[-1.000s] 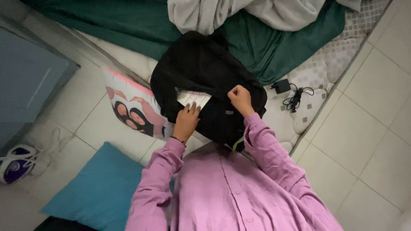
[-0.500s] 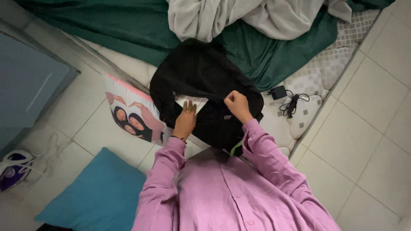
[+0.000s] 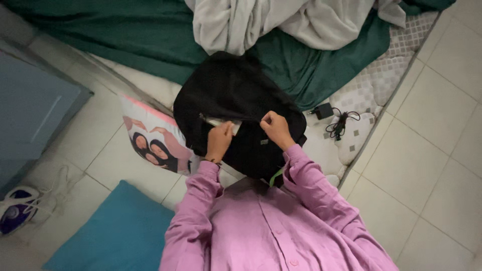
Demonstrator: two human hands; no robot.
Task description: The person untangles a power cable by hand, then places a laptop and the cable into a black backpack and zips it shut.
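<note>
My right hand (image 3: 273, 128) pinches black backpack (image 3: 231, 95) opening at mattress (image 3: 351, 140) edge; left hand (image 3: 220, 140) grips white paper (image 3: 221, 122), mostly inside; opening unclosed.

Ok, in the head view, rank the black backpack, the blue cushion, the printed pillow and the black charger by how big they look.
1. black backpack
2. blue cushion, though it runs off the frame's bottom edge and lies nearer the camera, so its place against the backpack is unsure
3. printed pillow, partly hidden under the backpack
4. black charger, clearly smallest
</note>
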